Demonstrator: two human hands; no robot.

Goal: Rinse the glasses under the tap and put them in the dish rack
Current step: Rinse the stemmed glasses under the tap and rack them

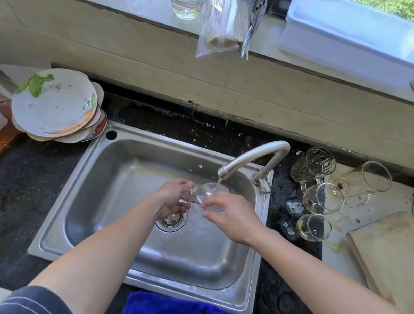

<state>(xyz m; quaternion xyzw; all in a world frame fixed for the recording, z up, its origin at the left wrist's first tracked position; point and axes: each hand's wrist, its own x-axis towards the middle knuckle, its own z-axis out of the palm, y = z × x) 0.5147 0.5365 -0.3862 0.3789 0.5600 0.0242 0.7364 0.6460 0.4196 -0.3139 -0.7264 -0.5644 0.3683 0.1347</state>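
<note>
A stack of plates [56, 106] sits on the bench [3, 206], left of the sink [104, 181]. Over the sink, the left grip [172, 197] curls round the left side of a glass [210, 191]. The glass lies between both grips, under the tap [252, 156], with water running onto it. The right grip [231, 216] pinches its near right edge. Dirty glasses [322, 198] sit on the bench further right.
</note>
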